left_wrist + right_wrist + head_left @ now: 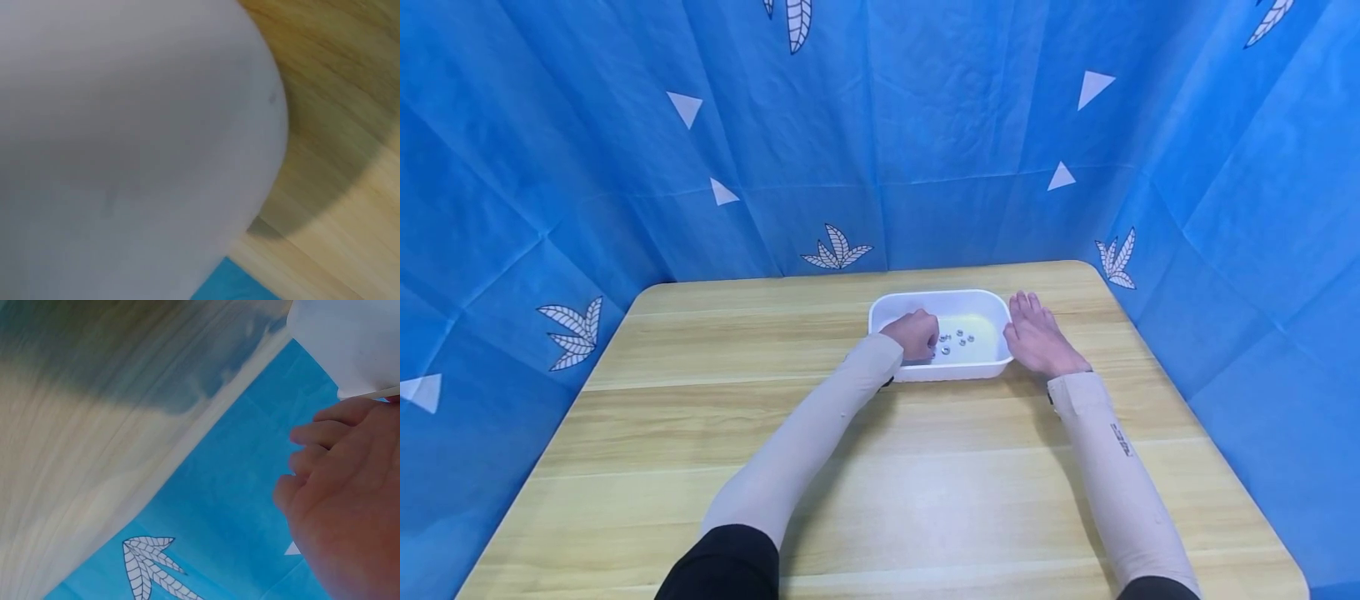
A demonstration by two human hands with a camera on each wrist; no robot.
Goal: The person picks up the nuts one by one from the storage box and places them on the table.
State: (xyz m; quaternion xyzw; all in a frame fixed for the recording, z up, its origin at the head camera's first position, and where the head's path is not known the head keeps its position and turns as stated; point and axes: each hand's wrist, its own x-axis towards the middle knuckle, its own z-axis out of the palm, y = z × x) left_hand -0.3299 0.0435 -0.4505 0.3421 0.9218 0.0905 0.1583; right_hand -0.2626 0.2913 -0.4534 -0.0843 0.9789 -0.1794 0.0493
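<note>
A white plastic basin (951,371) stands toward the back right of the table. Several small shiny metal pieces (961,333), like nuts, lie scattered on its floor. My left hand (913,333) reaches over the near left rim, knuckles up and fingers curled, close beside the pieces; I cannot tell whether one is in its fingers. At the right end, my right hand (1037,337) holds the basin wall, thumb over the rim and the long fingers extended outside. In the right wrist view, its fingers (322,434) lie under the rim and the thumb is mostly hidden.
The wooden table (925,475) has light grain and rounded corners. A blue patterned curtain (955,108) hangs behind it and along both sides. My left sleeve (137,137) fills most of the left wrist view.
</note>
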